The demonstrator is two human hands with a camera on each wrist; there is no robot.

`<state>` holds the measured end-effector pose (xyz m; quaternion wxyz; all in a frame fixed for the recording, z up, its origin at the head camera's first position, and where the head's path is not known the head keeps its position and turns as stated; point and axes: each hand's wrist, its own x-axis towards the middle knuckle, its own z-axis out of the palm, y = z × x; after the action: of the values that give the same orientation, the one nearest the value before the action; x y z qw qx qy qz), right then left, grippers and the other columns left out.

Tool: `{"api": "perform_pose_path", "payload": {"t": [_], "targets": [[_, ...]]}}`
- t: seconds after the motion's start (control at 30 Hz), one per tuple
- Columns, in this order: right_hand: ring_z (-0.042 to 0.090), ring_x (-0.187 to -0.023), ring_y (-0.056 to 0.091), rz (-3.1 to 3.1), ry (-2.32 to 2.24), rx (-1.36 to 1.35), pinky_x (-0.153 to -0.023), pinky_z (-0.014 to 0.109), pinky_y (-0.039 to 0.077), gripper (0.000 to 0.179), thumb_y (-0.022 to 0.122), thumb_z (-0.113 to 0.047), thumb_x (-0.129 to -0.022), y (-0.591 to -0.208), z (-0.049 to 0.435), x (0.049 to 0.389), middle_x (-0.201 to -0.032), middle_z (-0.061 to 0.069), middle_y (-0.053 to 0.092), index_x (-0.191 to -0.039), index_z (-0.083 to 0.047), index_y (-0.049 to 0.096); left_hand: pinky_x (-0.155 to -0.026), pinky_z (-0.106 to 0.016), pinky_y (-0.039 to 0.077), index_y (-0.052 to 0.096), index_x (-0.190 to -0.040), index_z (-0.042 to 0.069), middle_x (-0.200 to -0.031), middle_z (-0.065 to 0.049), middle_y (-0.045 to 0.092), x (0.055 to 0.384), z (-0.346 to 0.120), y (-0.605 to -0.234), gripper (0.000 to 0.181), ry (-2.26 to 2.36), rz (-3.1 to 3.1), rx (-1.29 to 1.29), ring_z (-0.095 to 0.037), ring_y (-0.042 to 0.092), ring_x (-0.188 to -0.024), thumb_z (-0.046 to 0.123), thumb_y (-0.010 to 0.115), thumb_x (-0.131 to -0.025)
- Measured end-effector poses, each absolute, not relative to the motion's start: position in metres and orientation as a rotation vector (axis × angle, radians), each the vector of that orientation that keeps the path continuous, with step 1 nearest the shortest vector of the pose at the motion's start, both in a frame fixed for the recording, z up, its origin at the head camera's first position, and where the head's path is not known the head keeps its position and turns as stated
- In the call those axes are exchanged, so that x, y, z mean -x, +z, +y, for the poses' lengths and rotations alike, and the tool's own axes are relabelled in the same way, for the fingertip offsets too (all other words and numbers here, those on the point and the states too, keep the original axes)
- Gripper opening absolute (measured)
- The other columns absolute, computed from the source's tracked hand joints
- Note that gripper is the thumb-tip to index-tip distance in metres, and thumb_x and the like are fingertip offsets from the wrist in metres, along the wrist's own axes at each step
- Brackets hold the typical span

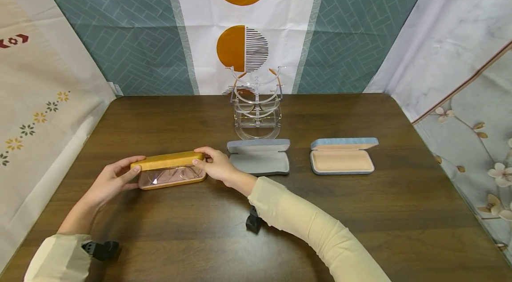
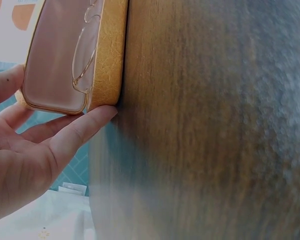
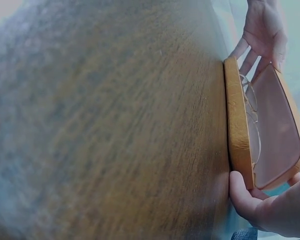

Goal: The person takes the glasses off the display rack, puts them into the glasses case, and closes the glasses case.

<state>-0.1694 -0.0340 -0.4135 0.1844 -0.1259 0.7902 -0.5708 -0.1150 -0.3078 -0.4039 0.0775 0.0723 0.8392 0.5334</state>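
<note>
A mustard-yellow glasses case point(image 1: 168, 161) stands on the left part of the table, its lid partly raised. Inside the pinkish lining lies a pair of thin-rimmed eyeglasses point(image 1: 187, 172). My left hand point(image 1: 105, 184) grips the case's left end, thumb at the lid and a finger low beside the base. At the opposite end my right hand point(image 1: 219, 167) holds the case in the same way. The left wrist view shows gold-coloured rims on the eyeglasses point(image 2: 84, 60) in the lower half. Seen from the right wrist, the lid point(image 3: 276, 125) leans back from the base.
Just right of my right hand, a grey glasses case point(image 1: 260, 163) lies with its lid up. Farther right is a light-blue case point(image 1: 343, 160) with peach lining, also lid up. Behind them stands a clear tiered display rack point(image 1: 257, 113) with glasses on it. Patterned cloths point(image 1: 140, 28) hang around the table.
</note>
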Motion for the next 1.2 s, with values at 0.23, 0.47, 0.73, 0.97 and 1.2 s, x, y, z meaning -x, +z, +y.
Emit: {"api": "perform_pose_path", "payload": {"t": [0.23, 0.47, 0.73, 0.97, 1.2], "targets": [[0.008, -0.083, 0.054, 2.188, -1.629, 0.324, -0.065, 0.018, 0.045, 0.033, 0.064, -0.02, -0.086, -0.4156, -0.0346, 0.1698, -0.099, 0.0, 0.058, -0.118, -0.014, 0.06, -0.069, -0.032, 0.053, 0.037, -0.131, -0.009, -0.114, 0.009, 0.043, 0.1141, -0.3073, -0.4028, 0.045, 1.601, 2.507, -0.21, 0.004, 0.052, -0.096, 0.018, 0.046, -0.096], [0.008, -0.085, 0.054, 2.168, -1.64, 0.328, -0.064, 0.016, 0.044, 0.037, 0.067, -0.016, -0.084, -0.4166, -0.0341, 0.1692, -0.106, 0.002, 0.059, -0.12, -0.013, 0.059, -0.07, -0.033, 0.053, 0.037, -0.129, -0.01, -0.115, 0.007, 0.042, 0.1131, -0.3046, -0.4017, 0.046, 1.561, 2.53, -0.208, 0.004, 0.051, -0.094, 0.021, 0.046, -0.096], [0.009, -0.082, 0.053, 2.141, -1.666, 0.322, -0.061, 0.017, 0.043, 0.039, 0.07, -0.011, -0.081, -0.4174, -0.0328, 0.1692, -0.1, 0.001, 0.059, -0.118, -0.013, 0.06, -0.071, -0.033, 0.053, 0.036, -0.13, -0.009, -0.121, -0.007, 0.041, 0.1133, -0.3048, -0.4003, 0.048, 1.553, 2.515, -0.19, 0.005, 0.05, -0.095, 0.022, 0.046, -0.096], [0.01, -0.083, 0.055, 2.115, -1.688, 0.316, -0.064, 0.018, 0.046, 0.04, 0.072, -0.007, -0.077, -0.4182, -0.0317, 0.1692, -0.103, 0.001, 0.06, -0.115, -0.011, 0.061, -0.071, -0.03, 0.053, 0.037, -0.129, -0.011, -0.115, -0.005, 0.044, 0.1126, -0.3054, -0.4014, 0.046, 1.541, 2.525, -0.195, -0.002, 0.054, -0.094, 0.018, 0.049, -0.095], [0.012, -0.088, 0.055, 2.132, -1.666, 0.326, -0.067, 0.019, 0.047, 0.042, 0.074, -0.006, -0.075, -0.4168, -0.0306, 0.168, -0.109, 0.003, 0.059, -0.115, -0.011, 0.062, -0.071, -0.027, 0.053, 0.038, -0.128, -0.011, -0.112, 0.009, 0.046, 0.1118, -0.3062, -0.4033, 0.046, 1.573, 2.502, -0.209, -0.001, 0.054, -0.093, 0.014, 0.053, -0.093]]}}
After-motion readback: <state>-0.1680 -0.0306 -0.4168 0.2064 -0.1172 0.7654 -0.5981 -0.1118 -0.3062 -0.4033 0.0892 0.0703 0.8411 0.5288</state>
